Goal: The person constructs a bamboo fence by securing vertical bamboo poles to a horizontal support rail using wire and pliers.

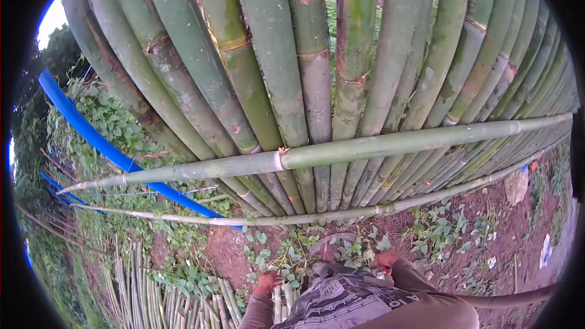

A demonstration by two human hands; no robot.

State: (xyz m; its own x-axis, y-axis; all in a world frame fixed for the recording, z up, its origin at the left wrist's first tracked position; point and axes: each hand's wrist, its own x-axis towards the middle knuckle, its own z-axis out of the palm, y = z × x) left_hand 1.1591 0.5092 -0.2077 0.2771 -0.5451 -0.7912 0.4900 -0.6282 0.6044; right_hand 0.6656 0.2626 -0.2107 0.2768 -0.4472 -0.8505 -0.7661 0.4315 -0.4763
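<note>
My left hand [268, 279] hangs low in front of me, next to the ends of cut bamboo pieces [278, 301]. My right hand [384, 260] is lowered beside leafy ground plants, on the other side of my grey printed shirt [341, 295]. Both hands are small in the picture, and I cannot make out their fingers or anything held. Ahead, thick green bamboo poles [273, 42] lean side by side in a long row. One horizontal bamboo pole [359, 149] crosses in front of them. A thinner pole [317, 218] runs lower down, near their bottom ends.
A blue pipe [100, 140] slants down at left, passing behind the crossing pole. Many thin cut bamboo lengths [155, 298] lie at lower left. Vines [451, 228] cover parts of the reddish soil. A pale rock [516, 187] and white litter [545, 251] lie at right.
</note>
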